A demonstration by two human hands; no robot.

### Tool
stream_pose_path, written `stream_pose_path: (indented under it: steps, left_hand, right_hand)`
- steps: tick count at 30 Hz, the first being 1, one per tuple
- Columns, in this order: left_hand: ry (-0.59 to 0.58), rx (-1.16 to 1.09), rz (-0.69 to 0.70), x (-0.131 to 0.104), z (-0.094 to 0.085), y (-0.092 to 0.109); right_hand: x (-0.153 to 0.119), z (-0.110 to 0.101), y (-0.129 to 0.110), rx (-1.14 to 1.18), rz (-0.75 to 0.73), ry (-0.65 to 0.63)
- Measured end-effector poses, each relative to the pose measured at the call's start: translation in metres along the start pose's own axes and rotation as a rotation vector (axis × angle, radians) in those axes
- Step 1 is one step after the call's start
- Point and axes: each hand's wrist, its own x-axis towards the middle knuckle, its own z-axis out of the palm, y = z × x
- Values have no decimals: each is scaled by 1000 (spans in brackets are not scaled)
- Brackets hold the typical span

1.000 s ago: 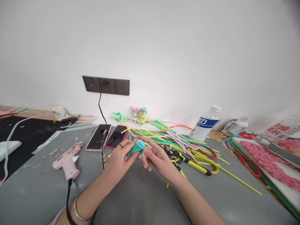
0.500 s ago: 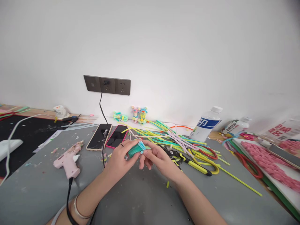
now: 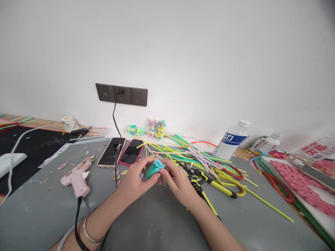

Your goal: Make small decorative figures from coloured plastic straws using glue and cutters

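A small teal bundle with a light blue top [image 3: 154,168] is held between both hands above the grey mat. My left hand [image 3: 137,177] wraps round its left side, thumb along the lower edge. From the right, my right hand [image 3: 176,179] grips the light blue end with thumb and fingers. Fingers partly hide the piece. Just right of my right hand lie yellow-and-black pliers [image 3: 217,184]. Behind the hands spread yellow, green and lilac fuzzy stems [image 3: 199,157].
A pink glue gun [image 3: 77,179] lies at left, its cord beside my left forearm. Two phones [image 3: 111,152] lie behind my left hand. Small colourful figures [image 3: 156,129] stand by the wall. A bottle [image 3: 231,141] stands at back right, near pink braided material [image 3: 300,181].
Both hands have turned the teal bundle slightly, and it looks shorter and more upright. My right hand's fingers have curled in closer round it. More of the pliers' handles now shows.
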Motion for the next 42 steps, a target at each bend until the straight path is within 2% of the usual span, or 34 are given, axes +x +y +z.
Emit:
stream_pose_path:
  steps: [3, 9, 14, 20, 24, 29, 34, 37, 42]
  left_hand:
    - [-21, -30, 4, -1, 0, 0]
    - [-17, -285, -45, -2, -1, 4]
    - [28, -450, -159, 1, 1, 5]
    - [80, -829, -420, 4, 4, 0]
    - [64, -1034, -468, 5, 3, -3]
    - [67, -1041, -470, 5, 3, 0]
    - [40, -956, -480, 4, 3, 3]
    - [33, -911, -495, 4, 3, 5]
    - [32, -861, -498, 4, 4, 4]
  right_hand:
    - [-2, 4, -1, 1, 5, 19]
    - [-3, 6, -3, 40, 21, -7]
    - [-2, 9, -2, 73, 29, 35]
    - [2, 9, -2, 347, 62, 118]
    - [4, 8, -3, 430, 51, 183]
    - [4, 8, 1, 376, 22, 272]
    - [3, 5, 0, 25, -237, 359]
    - [3, 4, -1, -69, -343, 376]
    - [3, 4, -1, -77, -358, 383]
